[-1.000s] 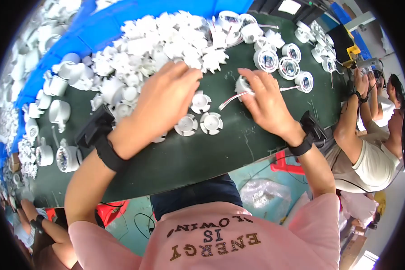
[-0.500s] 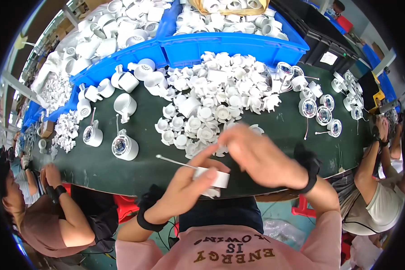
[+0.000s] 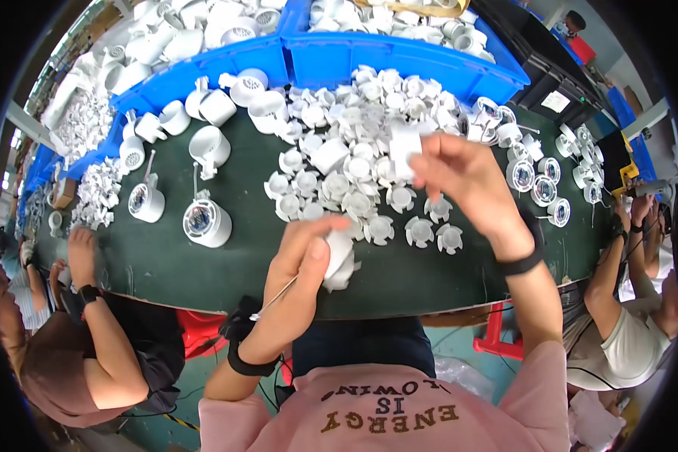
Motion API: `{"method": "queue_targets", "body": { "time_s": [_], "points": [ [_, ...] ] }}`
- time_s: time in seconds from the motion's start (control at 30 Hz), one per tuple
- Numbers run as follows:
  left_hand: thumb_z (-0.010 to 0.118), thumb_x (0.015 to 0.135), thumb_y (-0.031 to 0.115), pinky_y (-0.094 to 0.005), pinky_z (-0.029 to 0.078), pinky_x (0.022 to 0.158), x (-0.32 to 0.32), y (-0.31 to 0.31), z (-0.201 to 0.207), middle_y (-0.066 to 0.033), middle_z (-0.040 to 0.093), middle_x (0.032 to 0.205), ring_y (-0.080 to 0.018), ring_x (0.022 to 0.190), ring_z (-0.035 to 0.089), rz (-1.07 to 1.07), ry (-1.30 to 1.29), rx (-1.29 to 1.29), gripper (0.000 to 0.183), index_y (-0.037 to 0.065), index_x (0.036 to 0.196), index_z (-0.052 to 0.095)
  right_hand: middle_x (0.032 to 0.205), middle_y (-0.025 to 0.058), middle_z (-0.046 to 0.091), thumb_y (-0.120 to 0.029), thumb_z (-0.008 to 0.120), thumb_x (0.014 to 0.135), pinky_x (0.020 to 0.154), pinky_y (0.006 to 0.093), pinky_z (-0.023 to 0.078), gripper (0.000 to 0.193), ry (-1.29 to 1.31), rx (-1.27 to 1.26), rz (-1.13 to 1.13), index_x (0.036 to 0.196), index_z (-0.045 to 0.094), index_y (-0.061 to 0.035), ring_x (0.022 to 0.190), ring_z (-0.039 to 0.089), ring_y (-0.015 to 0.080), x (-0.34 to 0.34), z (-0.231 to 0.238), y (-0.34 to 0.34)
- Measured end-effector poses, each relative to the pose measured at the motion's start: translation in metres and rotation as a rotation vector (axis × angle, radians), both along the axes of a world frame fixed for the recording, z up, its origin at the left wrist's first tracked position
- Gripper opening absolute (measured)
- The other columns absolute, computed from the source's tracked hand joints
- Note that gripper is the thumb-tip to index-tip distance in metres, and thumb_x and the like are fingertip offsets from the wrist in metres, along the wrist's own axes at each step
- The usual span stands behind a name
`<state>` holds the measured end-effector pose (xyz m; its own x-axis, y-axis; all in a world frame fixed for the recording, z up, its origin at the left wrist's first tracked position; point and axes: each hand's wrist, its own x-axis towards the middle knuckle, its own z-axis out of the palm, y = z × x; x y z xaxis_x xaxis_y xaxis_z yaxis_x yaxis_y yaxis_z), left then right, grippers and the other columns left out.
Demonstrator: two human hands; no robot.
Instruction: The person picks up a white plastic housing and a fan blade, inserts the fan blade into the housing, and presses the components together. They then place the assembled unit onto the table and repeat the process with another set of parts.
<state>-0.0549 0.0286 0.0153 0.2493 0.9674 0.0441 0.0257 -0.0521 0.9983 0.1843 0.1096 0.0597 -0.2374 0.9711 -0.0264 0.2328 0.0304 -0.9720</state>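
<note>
My left hand [image 3: 297,264], near the table's front edge, grips a white plastic fan part [image 3: 339,261] with blade-like fins at its lower end. A thin wire [image 3: 277,297] runs from under my fingers toward my wrist and ends in a small white connector. Over the right part of the pile, my right hand [image 3: 467,181] is closed on a short white plastic cylinder [image 3: 407,153], held between thumb and fingers. Below it spreads a heap of white fan impellers [image 3: 358,167]. Several loose impellers lie nearer to me, one of them a finned impeller [image 3: 450,239] at the right.
Blue bins [image 3: 407,62] of white housings line the back. White cup-shaped housings [image 3: 209,147] stand at the left, one holding a round motor unit [image 3: 207,223]. Round wired units [image 3: 543,192] cluster at the right, before a black case [image 3: 554,83]. People sit on both sides.
My right hand has moved up and away from my left, and now holds a white cylinder over the pile. My left hand has turned its part, so the wire points back toward my wrist.
</note>
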Motion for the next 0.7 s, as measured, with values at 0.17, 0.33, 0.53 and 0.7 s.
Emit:
{"method": "queue_targets", "body": {
  "time_s": [0.17,0.33,0.53,0.7],
  "points": [
    [0.028,0.102,0.044,-0.0262,0.043,0.086,0.040,0.000,-0.005,-0.0070,0.055,0.105,-0.0119,0.096,0.054,0.144,-0.230,-0.110,0.047,0.003,0.116,0.044,0.094,0.0054,0.059,-0.034,0.055,0.095,0.057,0.0183,0.043,0.040,0.181,-0.004,0.055,0.116,0.045,-0.0018,0.072,0.056,0.0067,-0.021,-0.022,-0.076],
    [0.028,0.101,0.043,-0.0270,0.042,0.083,0.054,-0.007,-0.008,-0.0083,0.056,0.103,-0.0134,0.094,0.054,0.098,-0.111,-0.020,0.048,0.001,0.115,0.046,0.092,0.0077,0.060,-0.032,0.047,0.098,0.058,0.0218,0.042,0.041,0.031,0.141,0.008,0.123,0.045,0.0003,0.069,0.052,0.0075,-0.023,-0.037,-0.094],
    [0.033,0.098,0.039,-0.0278,0.043,0.068,0.051,-0.004,-0.006,-0.0089,0.059,0.084,-0.0150,0.074,0.054,0.032,0.109,0.160,0.047,-0.003,0.105,0.053,0.086,0.0108,0.061,-0.022,0.052,0.094,0.057,0.0255,0.045,0.035,-0.091,0.547,-0.031,0.119,0.050,0.0018,0.062,0.055,0.0137,-0.021,-0.048,-0.098],
    [0.033,0.096,0.040,-0.0269,0.042,0.064,0.061,-0.005,-0.004,-0.0100,0.059,0.081,-0.0147,0.072,0.054,0.102,0.057,0.217,0.050,-0.005,0.101,0.054,0.083,0.0124,0.061,-0.018,0.052,0.093,0.055,0.0278,0.046,0.032,-0.023,0.508,-0.104,0.117,0.050,0.0024,0.058,0.057,0.0173,-0.026,-0.052,-0.100]
  ]
}}
